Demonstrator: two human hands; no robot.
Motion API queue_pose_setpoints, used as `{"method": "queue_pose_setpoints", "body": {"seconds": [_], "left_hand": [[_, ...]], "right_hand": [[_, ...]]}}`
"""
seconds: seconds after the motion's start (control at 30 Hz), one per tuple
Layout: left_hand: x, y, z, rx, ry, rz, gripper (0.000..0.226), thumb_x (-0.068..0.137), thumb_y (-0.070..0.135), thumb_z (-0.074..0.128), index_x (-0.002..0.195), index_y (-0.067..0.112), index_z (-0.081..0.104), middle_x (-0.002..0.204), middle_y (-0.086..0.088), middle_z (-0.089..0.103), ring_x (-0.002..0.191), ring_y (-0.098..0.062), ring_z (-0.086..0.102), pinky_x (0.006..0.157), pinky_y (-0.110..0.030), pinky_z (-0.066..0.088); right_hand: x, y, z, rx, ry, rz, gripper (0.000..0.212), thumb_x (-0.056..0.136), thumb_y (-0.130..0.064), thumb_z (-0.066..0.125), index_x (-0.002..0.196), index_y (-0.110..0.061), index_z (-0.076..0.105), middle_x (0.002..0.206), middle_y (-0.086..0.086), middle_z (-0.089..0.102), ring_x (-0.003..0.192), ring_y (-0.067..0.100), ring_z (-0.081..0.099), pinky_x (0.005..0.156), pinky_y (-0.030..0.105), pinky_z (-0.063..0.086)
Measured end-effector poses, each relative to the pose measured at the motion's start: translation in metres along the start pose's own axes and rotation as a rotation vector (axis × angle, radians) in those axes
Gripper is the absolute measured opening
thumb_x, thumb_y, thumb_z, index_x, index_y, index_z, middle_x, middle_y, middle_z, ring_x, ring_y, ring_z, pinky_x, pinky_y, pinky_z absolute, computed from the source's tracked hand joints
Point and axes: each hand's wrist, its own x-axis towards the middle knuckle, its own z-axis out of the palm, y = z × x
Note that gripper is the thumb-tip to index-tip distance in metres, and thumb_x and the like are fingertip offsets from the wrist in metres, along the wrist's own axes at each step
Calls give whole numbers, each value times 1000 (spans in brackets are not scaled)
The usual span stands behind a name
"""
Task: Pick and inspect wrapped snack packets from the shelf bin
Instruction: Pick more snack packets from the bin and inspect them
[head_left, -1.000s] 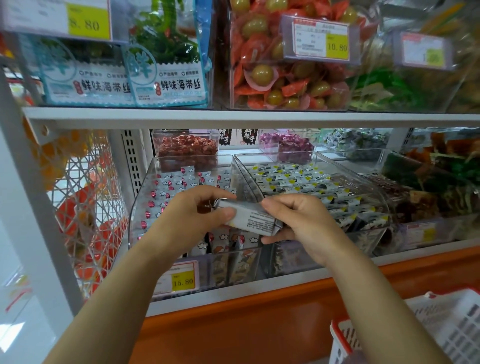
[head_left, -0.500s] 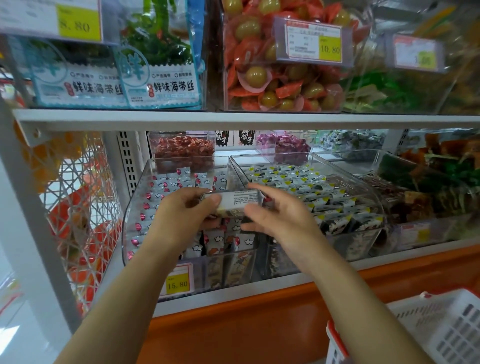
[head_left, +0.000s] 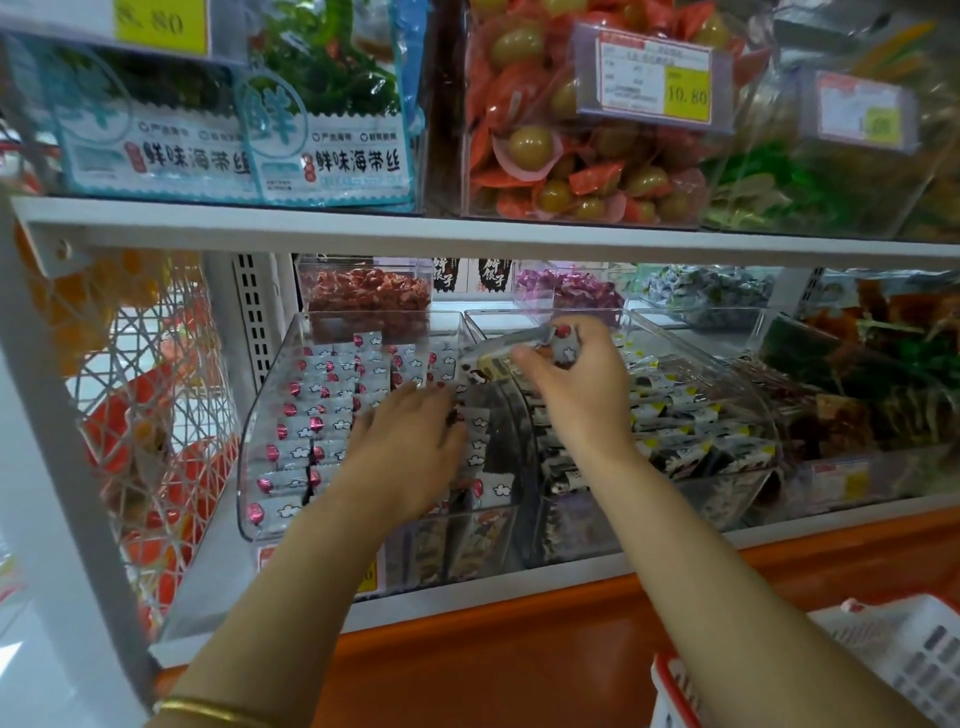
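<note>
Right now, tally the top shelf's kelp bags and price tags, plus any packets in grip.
Kelp bags: 2
Price tags: 3
Snack packet in the right hand grip: 1
Total: 6

This is a shop, in a snack aisle. White shelves (head_left: 467, 228) carry clear bins (head_left: 270, 415) heaped with small wrapped snacks (head_left: 322, 410) and printed bags of seaweed (head_left: 332, 130). A yellow price tag (head_left: 655, 73) reads 10.80, and a red-and-white shopping basket (head_left: 883, 660) shows at lower right.
</note>
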Motion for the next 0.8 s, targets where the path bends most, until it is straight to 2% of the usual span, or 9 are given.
{"method": "queue_pose_setpoints", "body": {"seconds": [0.03,0.1,0.2,0.27,0.37,0.53,0.67,0.73,0.8], "left_hand": [[1,-1,4,70,-27,15,50,99,39,27,147,26,22,154,-1,25,143,-21,14,115,-49,12],[4,-2,11,161,-50,33,50,99,45,19,147,32,18,157,4,15,145,-18,1,113,-51,3],[6,-5,14,216,-67,28,50,98,47,17,145,32,23,156,3,18,145,-19,1,112,-53,2],[6,-6,13,203,-56,20,50,98,47,19,143,31,28,154,3,22,145,-18,3,112,-54,2],[4,-4,9,171,-47,11,49,97,48,22,141,30,32,153,1,25,145,-18,3,113,-54,2],[5,-4,0,63,35,-22,43,96,40,35,135,24,43,146,1,37,141,-17,15,114,-49,9],[2,-10,-7,83,73,-74,42,94,37,43,134,22,46,142,1,41,137,-20,23,114,-48,17],[0,-12,-8,76,69,-95,43,94,36,43,135,22,45,141,0,41,137,-21,22,113,-49,18],[-2,-12,-8,80,69,-107,43,95,36,43,135,22,45,141,0,41,138,-21,22,113,-50,18]], "right_hand": [[5,-2,4,-61,-32,-54,24,82,-20,71,96,-14,53,84,-2,57,76,12,55,67,12,41],[18,-3,13,-234,-136,-140,23,83,-21,69,98,-9,56,93,6,58,84,19,54,72,24,42],[35,-8,24,-561,-342,-230,26,82,-28,69,98,-10,58,98,7,59,93,24,53,76,37,47],[44,-14,29,-742,-438,-295,27,80,-33,69,92,-12,55,95,6,57,99,26,51,71,35,45],[50,-17,36,-925,-550,-349,38,79,-37,71,106,-13,60,105,8,56,107,26,47,72,32,38],[51,-8,42,-1049,-813,-379,22,89,-33,59,105,-20,66,106,2,56,119,26,40,88,35,37],[55,-8,49,-1275,-974,-371,22,89,-15,46,101,-18,63,132,14,45,132,32,25,106,45,24],[55,-9,53,-1302,-1046,-349,28,88,-9,41,106,-14,61,129,12,47,132,32,29,108,48,22],[57,-9,54,-1209,-1010,-371,33,87,-7,41,111,-16,62,125,7,54,124,27,42,102,44,31]]}}
